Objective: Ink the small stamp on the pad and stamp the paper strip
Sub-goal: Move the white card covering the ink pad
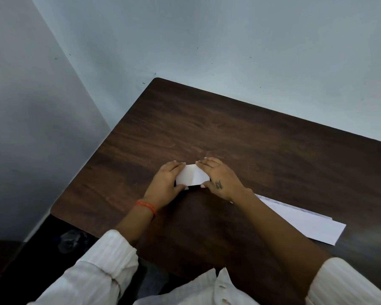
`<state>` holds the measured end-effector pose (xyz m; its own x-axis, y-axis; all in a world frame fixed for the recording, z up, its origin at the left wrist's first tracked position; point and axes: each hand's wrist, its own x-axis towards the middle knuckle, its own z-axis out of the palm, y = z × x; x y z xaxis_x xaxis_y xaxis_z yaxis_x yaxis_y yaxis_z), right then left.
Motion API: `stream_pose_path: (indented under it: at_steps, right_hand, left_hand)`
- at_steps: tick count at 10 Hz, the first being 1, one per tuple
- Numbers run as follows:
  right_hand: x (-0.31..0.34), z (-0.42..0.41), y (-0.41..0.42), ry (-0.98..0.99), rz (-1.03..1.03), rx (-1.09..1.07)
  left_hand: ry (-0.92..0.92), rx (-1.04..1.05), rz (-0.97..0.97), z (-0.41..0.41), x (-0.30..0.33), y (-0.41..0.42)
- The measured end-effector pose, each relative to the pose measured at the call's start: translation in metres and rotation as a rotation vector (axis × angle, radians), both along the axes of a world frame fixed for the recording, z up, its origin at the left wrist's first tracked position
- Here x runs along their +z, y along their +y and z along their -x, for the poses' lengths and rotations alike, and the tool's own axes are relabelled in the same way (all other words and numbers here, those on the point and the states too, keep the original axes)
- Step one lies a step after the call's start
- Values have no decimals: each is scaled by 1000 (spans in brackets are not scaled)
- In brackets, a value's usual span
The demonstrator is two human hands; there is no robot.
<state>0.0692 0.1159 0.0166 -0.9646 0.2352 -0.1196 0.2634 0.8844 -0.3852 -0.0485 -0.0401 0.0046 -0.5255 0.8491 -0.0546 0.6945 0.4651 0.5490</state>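
The paper strip lies flat on the counter under the right forearm, within easy reach, while the left hand and right hand clamp a small white-topped box from either side, probably the ink pad being steadied for opening

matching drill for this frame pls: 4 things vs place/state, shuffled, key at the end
1. left hand
2. right hand
3. paper strip
4. orange wrist thread

A. lies flat on the table, right of the arms
B. bears a small dark mark on its back
C. around the left wrist
D. holds the left end of the small white box

Pairs: 1-D, 2-B, 3-A, 4-C
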Motion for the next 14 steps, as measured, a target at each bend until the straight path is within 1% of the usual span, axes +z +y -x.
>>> stream_pose_path:
  at_steps: [1, 2, 4, 9, 12, 14]
  right_hand:
    - [4, -15, 18, 10, 43, -71]
    - [3, -22, 29, -34, 49, -123]
    - [-4, -27, 38, -90, 93, -174]
    - [-14, -25, 43, -126, 118, -147]
    - [-13, -30, 41, -123, 107, -123]
    - [-14, -30, 39, -160, 114, -125]
  left_hand:
    - [-17, -52, 16, -6, 5, 23]
    - [-43, -81, 81, -10, 3, 42]
    - [-71, -92, 124, -15, -5, 55]
    - [-48, -115, 211, -11, -15, 60]
    - [-31, -151, 215, -13, -14, 59]
    - [-34, -153, 223, -14, -14, 60]
